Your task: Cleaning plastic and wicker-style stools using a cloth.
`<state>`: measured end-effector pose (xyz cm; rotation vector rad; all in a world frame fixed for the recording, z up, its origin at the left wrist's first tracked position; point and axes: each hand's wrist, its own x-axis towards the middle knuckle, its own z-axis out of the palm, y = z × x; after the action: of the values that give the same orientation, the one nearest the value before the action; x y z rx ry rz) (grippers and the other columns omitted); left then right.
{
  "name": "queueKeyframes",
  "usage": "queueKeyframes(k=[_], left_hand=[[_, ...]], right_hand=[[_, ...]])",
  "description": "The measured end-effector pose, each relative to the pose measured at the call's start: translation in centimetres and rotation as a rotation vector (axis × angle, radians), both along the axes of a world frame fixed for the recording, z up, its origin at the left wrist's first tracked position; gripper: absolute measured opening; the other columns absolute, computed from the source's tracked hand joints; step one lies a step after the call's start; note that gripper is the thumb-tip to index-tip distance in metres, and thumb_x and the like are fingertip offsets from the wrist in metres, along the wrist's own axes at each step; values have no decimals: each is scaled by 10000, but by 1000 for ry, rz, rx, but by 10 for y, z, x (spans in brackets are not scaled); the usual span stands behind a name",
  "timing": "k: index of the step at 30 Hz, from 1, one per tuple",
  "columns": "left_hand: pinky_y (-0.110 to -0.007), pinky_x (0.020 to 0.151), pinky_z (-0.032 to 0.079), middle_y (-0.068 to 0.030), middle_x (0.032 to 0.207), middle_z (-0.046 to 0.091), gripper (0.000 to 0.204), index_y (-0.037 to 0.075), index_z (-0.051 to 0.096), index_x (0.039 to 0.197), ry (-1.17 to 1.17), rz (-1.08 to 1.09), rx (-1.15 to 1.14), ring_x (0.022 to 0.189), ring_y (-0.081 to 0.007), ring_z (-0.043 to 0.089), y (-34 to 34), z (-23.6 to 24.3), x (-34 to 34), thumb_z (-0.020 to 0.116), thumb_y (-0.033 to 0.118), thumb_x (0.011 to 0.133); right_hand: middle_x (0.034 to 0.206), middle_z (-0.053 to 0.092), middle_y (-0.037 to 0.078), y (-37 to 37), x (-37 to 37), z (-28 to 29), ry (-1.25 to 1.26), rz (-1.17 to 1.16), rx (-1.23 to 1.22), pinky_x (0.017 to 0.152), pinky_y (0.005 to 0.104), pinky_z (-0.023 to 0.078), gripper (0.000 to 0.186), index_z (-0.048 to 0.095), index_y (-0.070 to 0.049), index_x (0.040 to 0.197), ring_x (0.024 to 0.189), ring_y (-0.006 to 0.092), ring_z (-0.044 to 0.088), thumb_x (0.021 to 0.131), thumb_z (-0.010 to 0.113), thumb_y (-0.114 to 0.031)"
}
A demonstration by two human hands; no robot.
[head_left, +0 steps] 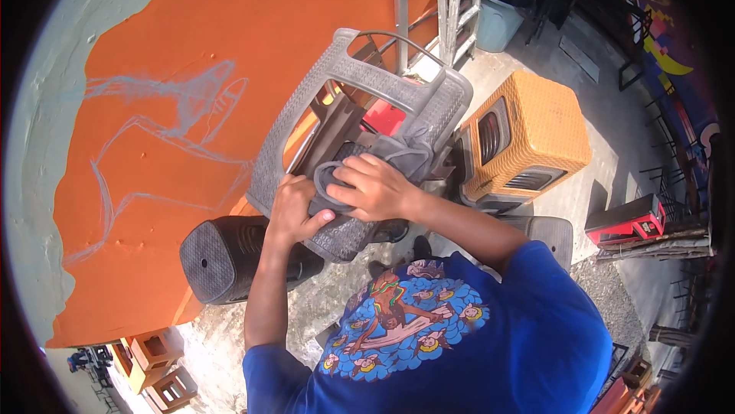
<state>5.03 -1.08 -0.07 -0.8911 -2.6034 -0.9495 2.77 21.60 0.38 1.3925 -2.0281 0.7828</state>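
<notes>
In front of me is a grey plastic armchair (379, 91) with a woven pattern, its frame tilted beside the orange wall. A grey cloth (406, 158) lies bunched over the chair, and part of it loops between my hands. My right hand (373, 187) has its fingers curled around the bunched cloth. Close beside it, my left hand (295, 211) grips the cloth's other side, with the thumb pointing toward the right hand. The part inside my palms is hidden.
Left of the chair stands a dark woven-pattern plastic piece (210, 261). A tan woven-pattern stool or table (536, 131) is on the right. Behind are a metal ladder (459, 8) and a blue-grey bin (499, 24). A red box (628, 221) sits far right.
</notes>
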Motion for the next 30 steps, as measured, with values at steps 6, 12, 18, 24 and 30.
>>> queueKeyframes(k=[6, 12, 18, 24, 30], left_hand=[[-414, 654, 310, -123, 579, 501, 725, 31, 500, 595, -15, -21, 71, 582, -329, 499, 23, -12, 7, 440, 688, 895], [-400, 650, 309, -111, 552, 503, 438, 54, 500, 564, -49, 55, -167, 552, -303, 491, 37, -1, 13, 679, 333, 851], [-394, 645, 314, -107, 514, 487, 465, 54, 502, 545, -26, 102, -203, 515, -300, 478, 48, 2, 4, 731, 346, 825], [-397, 638, 321, -104, 533, 531, 469, 38, 534, 551, -61, 249, -212, 525, -304, 502, 58, 1, 10, 737, 358, 827], [-394, 631, 316, -104, 524, 521, 452, 56, 524, 542, 77, 191, -60, 512, -303, 499, 58, -11, 9, 737, 337, 825]], right_hand=[[1006, 564, 30, 38, 66, -62, 349, -154, -19, 754, 321, 457, 237, 629, -239, 1032, 903, 228, 548, 796, 634, -253], [1037, 566, 114, 91, -64, -56, 112, -783, -438, 863, 476, 390, 438, 614, -103, 1086, 968, 328, 532, 681, 761, -185], [1024, 622, 185, 131, -179, -20, -129, -1044, -686, 879, 477, 458, 349, 629, -62, 1112, 993, 408, 573, 851, 725, -274], [966, 608, 184, 62, -66, -41, -207, -793, -601, 756, 432, 498, 347, 606, -5, 1086, 885, 383, 610, 809, 765, -139], [953, 576, 108, 39, 33, -62, 70, -411, -235, 660, 399, 461, 505, 663, -120, 1057, 765, 272, 558, 576, 735, -257]])
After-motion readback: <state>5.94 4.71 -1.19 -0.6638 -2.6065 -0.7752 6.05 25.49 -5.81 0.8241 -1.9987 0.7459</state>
